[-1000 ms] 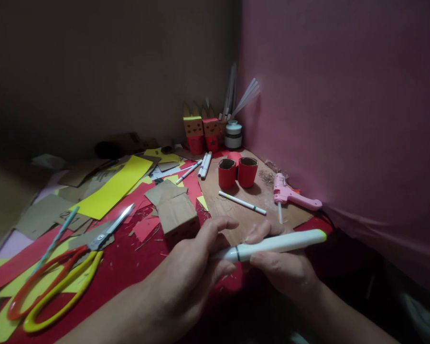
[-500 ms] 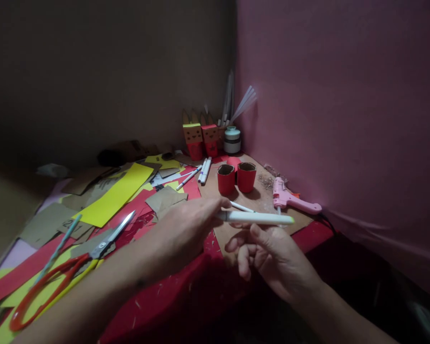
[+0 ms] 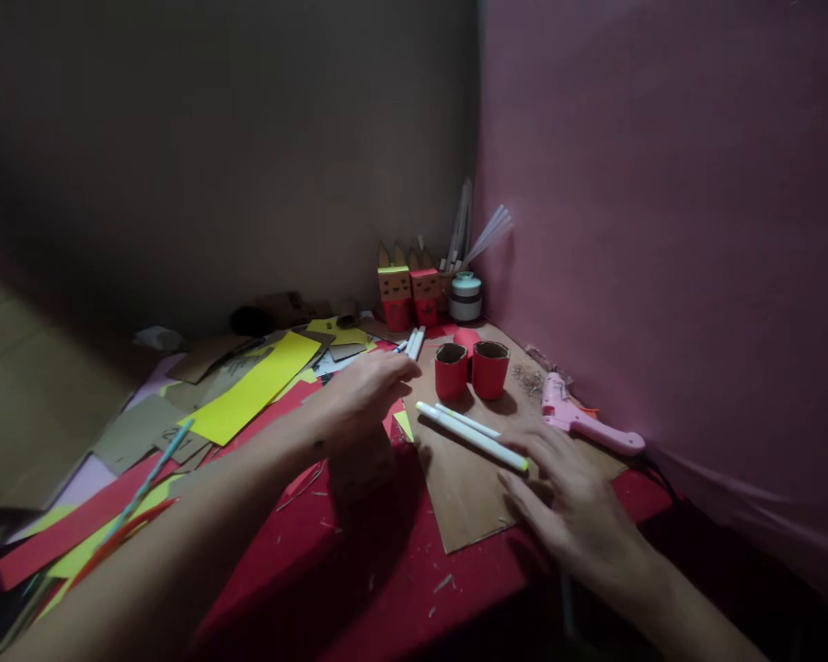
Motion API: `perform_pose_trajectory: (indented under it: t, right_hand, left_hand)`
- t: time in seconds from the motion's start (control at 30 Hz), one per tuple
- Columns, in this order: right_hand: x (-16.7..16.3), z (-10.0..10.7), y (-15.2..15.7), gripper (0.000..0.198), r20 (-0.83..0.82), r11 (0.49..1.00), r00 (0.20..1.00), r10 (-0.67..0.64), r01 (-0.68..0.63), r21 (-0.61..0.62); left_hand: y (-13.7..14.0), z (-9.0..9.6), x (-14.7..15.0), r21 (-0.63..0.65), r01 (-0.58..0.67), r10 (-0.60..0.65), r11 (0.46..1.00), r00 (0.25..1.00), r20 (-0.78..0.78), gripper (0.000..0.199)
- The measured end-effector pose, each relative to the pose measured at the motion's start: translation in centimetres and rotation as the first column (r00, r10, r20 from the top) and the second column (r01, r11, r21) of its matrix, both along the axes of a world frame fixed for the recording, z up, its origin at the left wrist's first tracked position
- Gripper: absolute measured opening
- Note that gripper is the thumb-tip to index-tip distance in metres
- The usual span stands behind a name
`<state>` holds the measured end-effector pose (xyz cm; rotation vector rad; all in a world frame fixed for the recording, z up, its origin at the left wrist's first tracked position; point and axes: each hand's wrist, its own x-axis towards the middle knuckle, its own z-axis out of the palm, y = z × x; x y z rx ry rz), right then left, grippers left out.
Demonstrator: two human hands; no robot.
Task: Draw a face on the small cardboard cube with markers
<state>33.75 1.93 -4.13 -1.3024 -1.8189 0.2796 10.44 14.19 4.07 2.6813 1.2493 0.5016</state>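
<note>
Two white markers lie on the brown cardboard sheet (image 3: 462, 519). The nearer, thicker marker (image 3: 473, 437) has lime-green ends; the slimmer marker (image 3: 465, 420) is beside it. My right hand (image 3: 569, 487) hovers by their right ends, fingers apart and holding nothing. My left hand (image 3: 369, 391) reaches over the paper scraps, its loosely bent fingers apart, close to several white markers (image 3: 415, 342). A blurred brown cardboard block (image 3: 362, 467) shows beneath its wrist. Two red paper-covered tubes (image 3: 451, 372) stand upright behind the loose markers.
A pink glue gun (image 3: 586, 418) lies to the right by the pink wall. Two cardboard figures (image 3: 396, 290) stand at the back beside a pale jar (image 3: 465, 296). Yellow paper (image 3: 255, 386), red strips and cardboard scraps cover the left side. Orange scissor handles (image 3: 128, 533) show beside my left forearm.
The lime-ended marker, held up between my hands before, now lies on the cardboard. My left hand has moved left and away from it; my right hand has turned palm down. The view has shifted.
</note>
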Motion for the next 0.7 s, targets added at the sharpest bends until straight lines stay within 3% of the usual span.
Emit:
perform_pose_trajectory:
  t: [0.07,0.13,0.23,0.33,0.43,0.57,0.7]
  right_hand:
    - [0.3,0.0,1.6,0.034,0.274,1.000,0.962,-0.007,0.014,-0.021]
    - [0.1,0.1,3.1,0.045,0.486,0.997,0.874,0.003,0.038,-0.074]
    - [-0.8,0.0,5.1,0.048,0.615,0.990,0.788,0.020,0.070,-0.122]
    - [-2.0,0.0,6.3,0.028,0.633,0.987,0.774,0.027,0.078,-0.137]
    - [-2.8,0.0,6.7,0.026,0.624,0.983,0.779,0.052,0.069,-0.169]
    - [-3.0,0.5,6.6,0.027,0.543,0.968,0.836,0.078,0.067,-0.241]
    - [-3.2,2.8,6.4,0.012,0.380,0.917,0.914,0.145,0.021,-0.399]
  left_hand:
    - [-0.9,0.6,-1.7,0.013,-0.080,0.079,0.997,0.995,0.062,0.020]
    - [-2.0,0.9,-3.6,0.003,-0.137,0.136,0.991,0.984,0.118,0.022]
    - [-3.2,0.4,-6.1,-0.024,-0.207,0.207,0.978,0.959,0.192,0.026]
    - [-3.9,-0.9,-8.1,-0.063,-0.243,0.251,0.968,0.938,0.238,0.027]
    - [-4.4,-2.4,-9.5,-0.084,-0.260,0.273,0.962,0.921,0.277,0.025]
    - [-5.4,-3.9,-10.5,-0.099,-0.268,0.285,0.958,0.902,0.324,0.023]
    - [-6.3,-5.1,-10.8,-0.109,-0.277,0.297,0.955,0.868,0.398,0.026]
